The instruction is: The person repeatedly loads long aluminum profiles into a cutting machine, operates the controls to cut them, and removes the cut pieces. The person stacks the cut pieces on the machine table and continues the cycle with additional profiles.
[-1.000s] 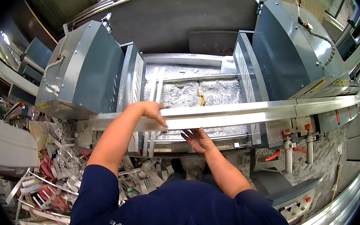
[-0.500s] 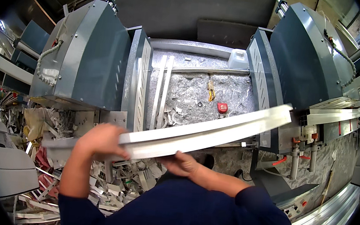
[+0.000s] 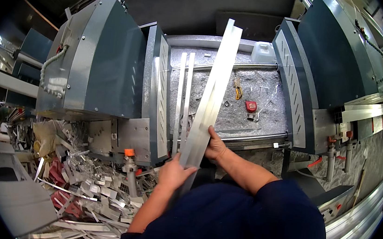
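A long silver aluminium profile [image 3: 213, 91] points away from me over the machine bed [image 3: 269, 88]. My left hand [image 3: 174, 173] grips its near end from below. My right hand [image 3: 216, 145] holds its right edge a little farther up. Two more aluminium strips [image 3: 183, 95] lie lengthwise on the bed, just left of the profile.
Grey machine housings stand on the left [image 3: 100, 58] and right [image 3: 333, 55] of the bed. A red tape measure [image 3: 250, 106] and a yellow-handled tool [image 3: 237, 89] lie among metal chips on the bed. A heap of aluminium offcuts [image 3: 81, 187] fills the floor at lower left. Long profiles [image 3: 370, 110] rest at right.
The profile has swung from lying crosswise in front of me to pointing lengthwise away from me. Both hands have come closer together at its near end.
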`<action>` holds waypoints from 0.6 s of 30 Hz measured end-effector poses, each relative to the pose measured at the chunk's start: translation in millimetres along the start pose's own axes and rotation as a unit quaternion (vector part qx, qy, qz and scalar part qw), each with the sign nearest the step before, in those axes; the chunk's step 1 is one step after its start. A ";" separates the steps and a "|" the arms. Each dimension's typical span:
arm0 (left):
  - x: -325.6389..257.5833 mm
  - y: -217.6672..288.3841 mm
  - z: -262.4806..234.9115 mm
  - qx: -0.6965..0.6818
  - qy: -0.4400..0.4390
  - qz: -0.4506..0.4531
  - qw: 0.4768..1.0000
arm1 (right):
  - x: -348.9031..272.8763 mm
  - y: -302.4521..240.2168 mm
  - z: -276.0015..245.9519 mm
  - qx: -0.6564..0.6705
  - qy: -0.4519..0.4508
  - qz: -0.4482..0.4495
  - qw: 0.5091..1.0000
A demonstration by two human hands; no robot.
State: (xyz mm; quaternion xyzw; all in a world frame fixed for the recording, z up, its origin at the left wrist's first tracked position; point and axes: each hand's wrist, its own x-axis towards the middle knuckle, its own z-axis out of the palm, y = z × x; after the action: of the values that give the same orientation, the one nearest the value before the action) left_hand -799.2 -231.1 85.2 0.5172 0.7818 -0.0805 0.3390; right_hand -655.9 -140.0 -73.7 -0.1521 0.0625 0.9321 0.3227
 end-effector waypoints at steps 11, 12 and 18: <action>36.6 -34.9 65.9 -0.087 -0.015 -0.013 0.996 | 61.9 -65.5 -61.2 -0.046 0.143 -0.009 0.989; 35.6 -33.3 72.5 -0.089 -0.035 -0.039 0.995 | 67.6 -74.0 -67.4 -0.047 0.153 -0.004 0.987; 45.3 -42.3 151.7 -0.170 0.015 -0.108 0.979 | 131.7 -120.5 -109.3 -0.117 0.196 0.064 0.971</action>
State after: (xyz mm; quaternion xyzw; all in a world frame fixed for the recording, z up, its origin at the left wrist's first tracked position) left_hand -778.6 -288.3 -67.0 0.3655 0.8402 0.0250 0.3998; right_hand -652.7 7.7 -221.9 -0.3644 0.0251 0.9036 0.2239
